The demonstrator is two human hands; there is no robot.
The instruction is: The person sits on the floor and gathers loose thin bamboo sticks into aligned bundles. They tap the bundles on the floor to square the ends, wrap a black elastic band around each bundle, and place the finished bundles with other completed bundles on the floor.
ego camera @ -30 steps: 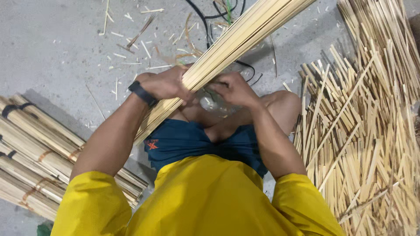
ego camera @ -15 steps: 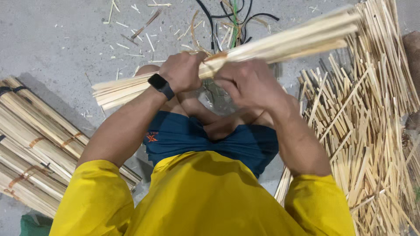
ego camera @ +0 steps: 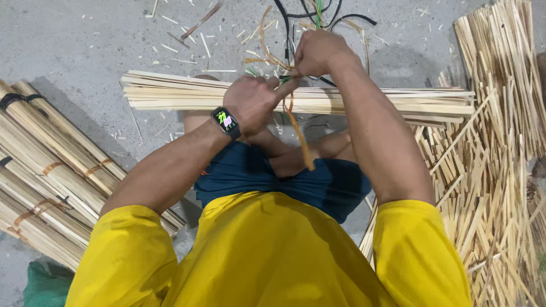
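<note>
A bundle of thin pale bamboo sticks (ego camera: 170, 94) lies level across my lap, running from left to right. My left hand (ego camera: 253, 102), with a black watch on the wrist, presses on the bundle's middle and pinches an orange tie strip (ego camera: 298, 136) whose end hangs down toward my blue shorts. My right hand (ego camera: 321, 51) is raised just beyond the bundle, fingers closed on the strip's other end, which curls upward.
Tied bundles of sticks (ego camera: 51, 170) lie stacked on the concrete floor at my left. A large heap of loose sticks (ego camera: 495, 170) fills the right side. Black cables (ego camera: 318, 14) and wood scraps litter the floor ahead.
The bundle has swung down from a steep slant to level across my lap. My right hand has risen beyond it, and the orange strip is now drawn out between both hands.
</note>
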